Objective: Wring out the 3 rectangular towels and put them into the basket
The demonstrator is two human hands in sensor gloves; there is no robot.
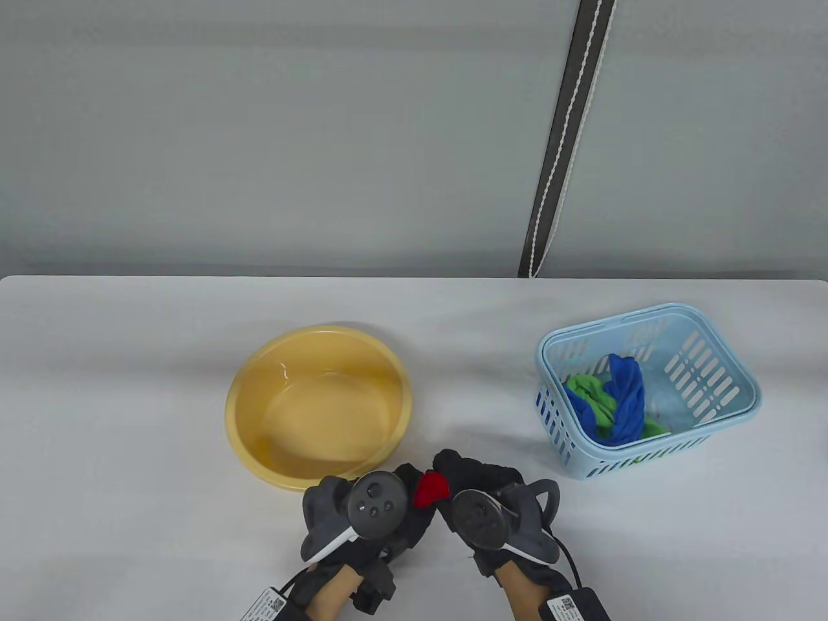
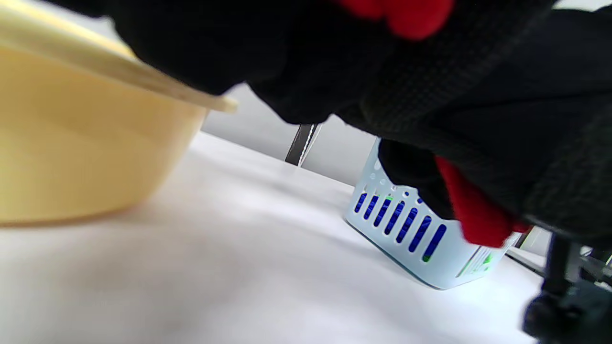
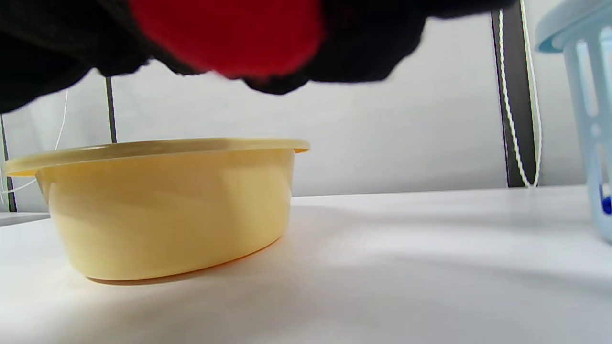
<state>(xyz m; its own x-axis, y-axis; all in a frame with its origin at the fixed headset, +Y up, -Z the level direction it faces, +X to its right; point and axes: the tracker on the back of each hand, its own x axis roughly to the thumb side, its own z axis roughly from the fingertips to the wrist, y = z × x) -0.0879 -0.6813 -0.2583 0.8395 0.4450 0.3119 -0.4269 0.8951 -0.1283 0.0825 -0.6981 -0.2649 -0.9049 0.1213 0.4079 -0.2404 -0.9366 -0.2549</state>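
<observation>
A red towel [image 1: 431,490] is bunched between my two hands, above the table just right of the yellow basin [image 1: 319,404]. My left hand [image 1: 394,495] grips its left end and my right hand [image 1: 466,479] grips its right end, both with curled fingers. Red cloth [image 2: 473,205] pokes out below the gloved fingers in the left wrist view, and a red bulge [image 3: 229,36] shows at the top of the right wrist view. The light blue basket [image 1: 647,391] at the right holds a blue towel [image 1: 626,398] and a green towel [image 1: 590,391].
The yellow basin holds a little water and stands left of the hands, its rim [image 3: 158,148] close to them. A dark strap [image 1: 569,136] hangs on the wall behind the table. Bare white tabletop [image 1: 129,388] lies to the left.
</observation>
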